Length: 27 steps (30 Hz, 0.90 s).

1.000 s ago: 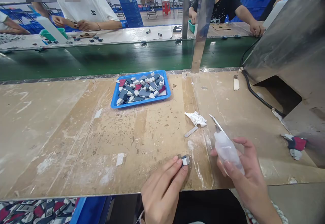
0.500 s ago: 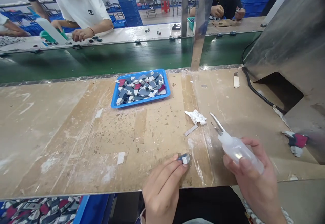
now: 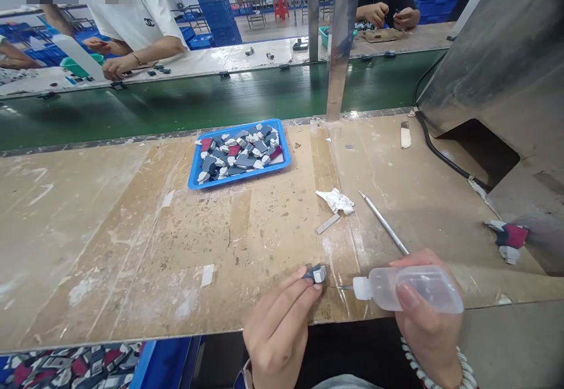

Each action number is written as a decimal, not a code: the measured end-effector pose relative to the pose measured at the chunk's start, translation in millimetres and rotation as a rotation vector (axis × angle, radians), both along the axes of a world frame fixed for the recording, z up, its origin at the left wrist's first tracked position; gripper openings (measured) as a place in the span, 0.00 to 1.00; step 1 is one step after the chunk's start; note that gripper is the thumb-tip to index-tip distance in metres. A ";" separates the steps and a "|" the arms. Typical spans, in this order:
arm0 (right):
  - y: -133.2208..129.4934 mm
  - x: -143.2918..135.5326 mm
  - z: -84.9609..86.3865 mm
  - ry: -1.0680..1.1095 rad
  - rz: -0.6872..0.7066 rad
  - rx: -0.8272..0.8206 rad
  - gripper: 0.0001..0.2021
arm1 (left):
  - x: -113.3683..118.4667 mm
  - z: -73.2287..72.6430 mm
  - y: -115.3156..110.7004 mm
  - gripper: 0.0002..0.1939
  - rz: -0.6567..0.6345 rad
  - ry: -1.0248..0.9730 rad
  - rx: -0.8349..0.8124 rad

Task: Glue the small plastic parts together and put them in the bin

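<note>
My left hand (image 3: 282, 324) rests at the table's front edge, its fingers closed on a small dark blue and white plastic part (image 3: 318, 274). My right hand (image 3: 427, 312) is wrapped round a clear squeeze bottle (image 3: 416, 289) with a thin needle tip. The bottle lies almost level, its needle pointing left, close to the part in my left hand. Whether needle and part touch I cannot tell. Just beyond the bottle a silver pen-like metal tool (image 3: 383, 223) lies on the table, its near end hidden by my right hand.
A blue tray (image 3: 190, 171) of blue, white and red parts stands further back. Crumpled white tissue (image 3: 337, 201) and a flat grey strip (image 3: 328, 224) lie mid-table. A metal housing (image 3: 524, 142) stands right. Past the green conveyor (image 3: 176, 110) two people handle parts. A blue bin (image 3: 145, 365) sits below left.
My right hand has turned the bottle from pointing up and away to nearly level, bringing its needle left toward the part. My left hand keeps its hold.
</note>
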State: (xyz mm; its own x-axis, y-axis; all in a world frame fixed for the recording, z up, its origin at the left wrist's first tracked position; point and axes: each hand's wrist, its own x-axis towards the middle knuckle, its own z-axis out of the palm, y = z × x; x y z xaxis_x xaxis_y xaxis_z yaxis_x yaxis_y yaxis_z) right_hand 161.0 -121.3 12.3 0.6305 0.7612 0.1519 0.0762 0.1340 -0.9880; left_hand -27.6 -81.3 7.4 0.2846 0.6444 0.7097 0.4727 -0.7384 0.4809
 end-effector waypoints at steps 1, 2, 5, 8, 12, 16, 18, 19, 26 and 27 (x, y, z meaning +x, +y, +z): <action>-0.1 -4.2 4.0 0.010 0.013 -0.023 0.16 | 0.2 -0.3 -0.3 0.15 -0.001 -0.001 0.000; 0.2 -8.5 8.7 0.015 0.019 -0.058 0.17 | 0.2 -0.9 -0.6 0.16 -0.001 -0.003 0.001; 2.3 -17.1 19.8 -0.017 0.021 -0.144 0.20 | -1.3 -3.7 -2.2 0.16 -0.005 -0.012 0.015; 4.4 -16.4 21.5 -0.092 0.041 -0.154 0.21 | -3.4 -6.0 -3.4 0.16 -0.001 -0.016 0.025; 5.5 -13.3 19.5 -0.091 0.081 -0.155 0.21 | -2.5 -7.2 -2.3 0.15 0.003 -0.021 0.030; 5.7 -16.5 22.8 -0.076 0.055 -0.189 0.23 | -0.8 -8.7 -0.6 0.13 -0.005 -0.034 0.056; 5.7 -17.3 23.5 -0.081 0.054 -0.192 0.24 | -1.2 -9.8 -0.6 0.14 0.005 -0.028 0.066; 5.7 -17.3 23.3 -0.080 0.054 -0.193 0.24 | -1.6 -10.3 -0.7 0.14 0.011 -0.026 0.072; 7.5 -14.9 20.2 -0.065 0.056 -0.184 0.23 | -2.0 -10.6 -0.7 0.16 0.004 -0.034 0.060; 7.1 -15.0 19.0 -0.060 0.056 -0.183 0.23 | -1.6 -10.6 -0.6 0.16 0.008 -0.039 0.067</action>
State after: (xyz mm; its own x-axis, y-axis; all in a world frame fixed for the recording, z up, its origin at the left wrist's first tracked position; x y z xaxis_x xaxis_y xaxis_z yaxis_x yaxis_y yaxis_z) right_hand 146.0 -114.2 31.3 0.5801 0.8133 0.0444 0.1336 -0.0412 -0.9902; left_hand -29.2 -82.0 -3.2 0.2512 0.5974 0.7616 0.4608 -0.7658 0.4487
